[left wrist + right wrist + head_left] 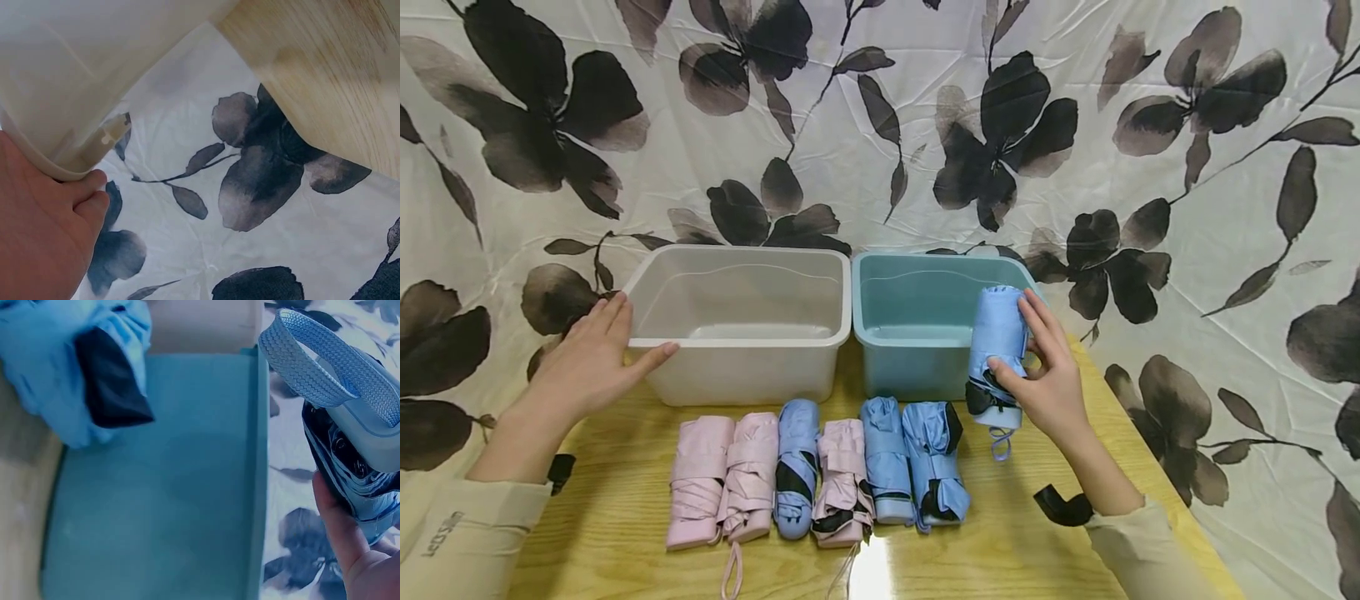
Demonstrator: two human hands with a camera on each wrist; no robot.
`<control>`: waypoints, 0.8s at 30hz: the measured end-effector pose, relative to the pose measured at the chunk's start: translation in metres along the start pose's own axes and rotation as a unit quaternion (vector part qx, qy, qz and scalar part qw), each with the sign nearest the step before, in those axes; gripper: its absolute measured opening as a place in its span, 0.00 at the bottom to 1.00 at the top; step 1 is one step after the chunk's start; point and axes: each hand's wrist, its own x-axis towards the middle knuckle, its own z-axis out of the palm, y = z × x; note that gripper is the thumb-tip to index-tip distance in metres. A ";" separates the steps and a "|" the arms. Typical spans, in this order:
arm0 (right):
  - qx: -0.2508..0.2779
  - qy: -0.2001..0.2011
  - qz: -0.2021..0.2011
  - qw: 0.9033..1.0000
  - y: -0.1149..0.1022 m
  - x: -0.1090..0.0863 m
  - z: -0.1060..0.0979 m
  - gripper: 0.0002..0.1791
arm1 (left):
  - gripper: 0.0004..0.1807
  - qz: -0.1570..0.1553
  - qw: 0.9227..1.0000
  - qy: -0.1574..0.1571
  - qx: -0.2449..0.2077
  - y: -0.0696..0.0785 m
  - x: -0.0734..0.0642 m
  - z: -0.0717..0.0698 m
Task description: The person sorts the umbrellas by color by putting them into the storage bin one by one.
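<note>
One blue umbrella (998, 329) (it has a loop (300, 376)) is held by the right hand (1054, 382). The left hand (578, 357) touches the white bin (741, 375) with straight fingers (614, 321).

Two arms reach in from the near left and near right, each sleeve ending below a bare wrist, and the hands stand well apart. The left hand (583, 350) has its back up, the fingers lying close together, straight and pointing far and slightly right, while the thumb stretches away to the right. The right hand (1048, 379) reaches far and left, its palm turned left, thumb on the near side and index finger on the far side in a grip; its remaining fingers are partly hidden.
</note>
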 end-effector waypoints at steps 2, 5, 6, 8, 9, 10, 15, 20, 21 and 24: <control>0.004 -0.007 0.000 1.000 -0.002 0.012 0.002 0.46 | 0.57 0.000 1.000 -0.002 0.000 0.001 0.000 0.000; 0.009 -0.015 -0.003 1.000 -0.005 0.031 0.006 0.45 | 0.57 0.000 1.000 -0.004 0.000 0.002 0.000 0.000; 0.008 -0.017 -0.004 1.000 -0.005 0.037 0.008 0.45 | 0.57 0.000 1.000 -0.005 0.001 0.002 0.000 0.000; 0.008 -0.019 -0.007 1.000 -0.007 0.049 0.011 0.45 | 0.57 0.000 1.000 -0.004 0.002 0.002 0.000 0.000; 0.007 -0.020 -0.008 1.000 -0.007 0.054 0.012 0.45 | 0.57 0.001 1.000 -0.002 0.003 0.002 0.001 0.000; 0.004 -0.022 -0.009 1.000 -0.008 0.060 0.014 0.45 | 0.57 0.001 1.000 -0.001 0.003 0.001 0.000 0.000; -0.013 -0.032 -0.005 0.999 -0.005 0.085 0.026 0.44 | 0.56 0.002 1.000 0.004 0.004 -0.001 0.001 0.001; -0.013 -0.044 0.017 0.999 0.002 0.104 0.042 0.43 | 0.56 0.003 1.000 0.006 0.002 -0.002 0.000 0.002; -0.010 -0.048 0.023 0.999 0.004 0.108 0.045 0.43 | 0.56 0.003 1.000 0.006 0.001 -0.002 0.001 0.002; -0.009 -0.057 0.050 0.997 0.008 0.118 0.056 0.44 | 0.56 0.000 1.000 0.005 -0.002 -0.001 0.001 0.002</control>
